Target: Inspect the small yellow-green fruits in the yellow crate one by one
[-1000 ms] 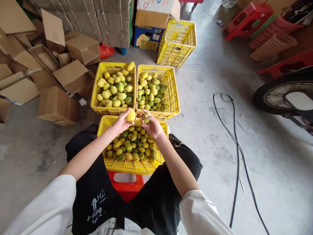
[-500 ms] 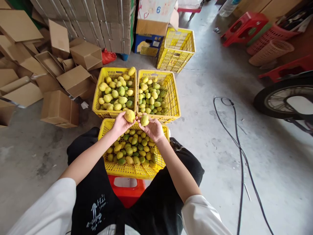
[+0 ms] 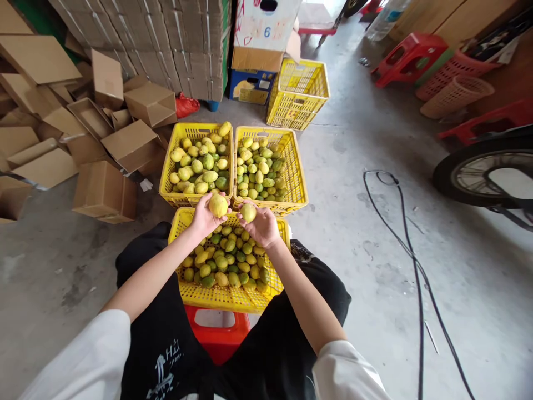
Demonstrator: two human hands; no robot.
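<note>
My left hand (image 3: 205,218) holds a large yellow lemon (image 3: 218,205), its fingers curled under the fruit. In my right hand (image 3: 265,226) sits a smaller yellow-green lemon (image 3: 248,213), gripped between thumb and fingers. Both hands are over the far side of a yellow crate (image 3: 229,300) between my knees, which holds many yellow and green lemons (image 3: 222,279). Beyond it stand two more yellow crates side by side: the left crate (image 3: 166,191) is filled with mostly larger lemons, and the right crate (image 3: 297,166) holds smaller, greener ones.
A red stool (image 3: 219,336) shows under the near crate. Cardboard boxes (image 3: 104,191) are heaped at the left. Another yellow crate (image 3: 297,103) stands farther back beside stacked cartons (image 3: 264,33). A black cable (image 3: 410,253) and a motorbike wheel (image 3: 478,172) lie to the right.
Both lemons have been turned in my hands, and the hands have drawn slightly apart. The view has tilted up a little, so the surroundings sit lower in the picture.
</note>
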